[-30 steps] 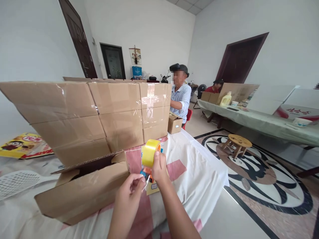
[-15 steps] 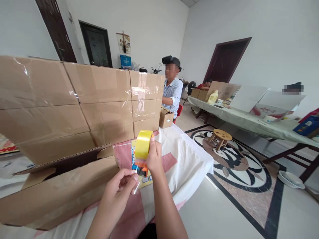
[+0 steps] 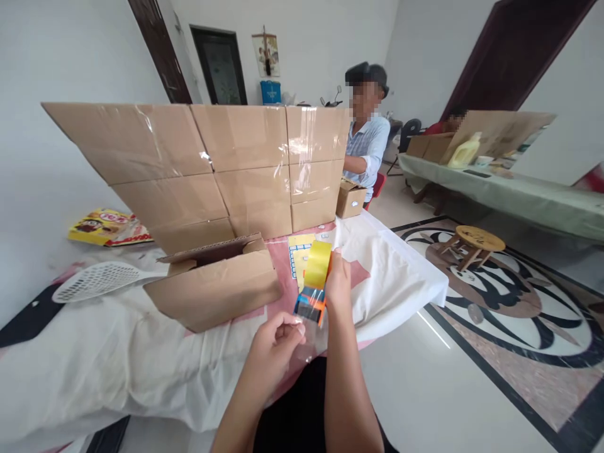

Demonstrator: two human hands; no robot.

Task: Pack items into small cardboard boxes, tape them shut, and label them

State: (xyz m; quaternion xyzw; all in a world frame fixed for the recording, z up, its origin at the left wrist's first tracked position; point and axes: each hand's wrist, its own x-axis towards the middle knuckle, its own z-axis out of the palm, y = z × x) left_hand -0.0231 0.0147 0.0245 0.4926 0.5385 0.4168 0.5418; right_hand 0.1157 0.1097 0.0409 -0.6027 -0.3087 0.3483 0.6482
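Note:
My right hand (image 3: 338, 282) holds a tape dispenser (image 3: 311, 304) with a yellow roll of clear tape (image 3: 318, 264) on it, upright above the table's near edge. My left hand (image 3: 276, 343) pinches the free end of the tape (image 3: 309, 326), drawn a short way down from the dispenser's orange and blue mouth. Just left of the hands lies a small cardboard box (image 3: 214, 286) on its side, its open flaps turned away from me.
A wall of taped cartons (image 3: 212, 167) stands behind the box on the cloth-covered table (image 3: 94, 352). A white swatter (image 3: 94, 280) and a yellow packet (image 3: 106, 228) lie at left. A person (image 3: 365, 141) sits beyond. Right: long table (image 3: 519, 195), wooden stool (image 3: 474, 242).
The view has swung and pulled back. My hands have dropped lower toward me, and the tape end is drawn out a little farther from the roll.

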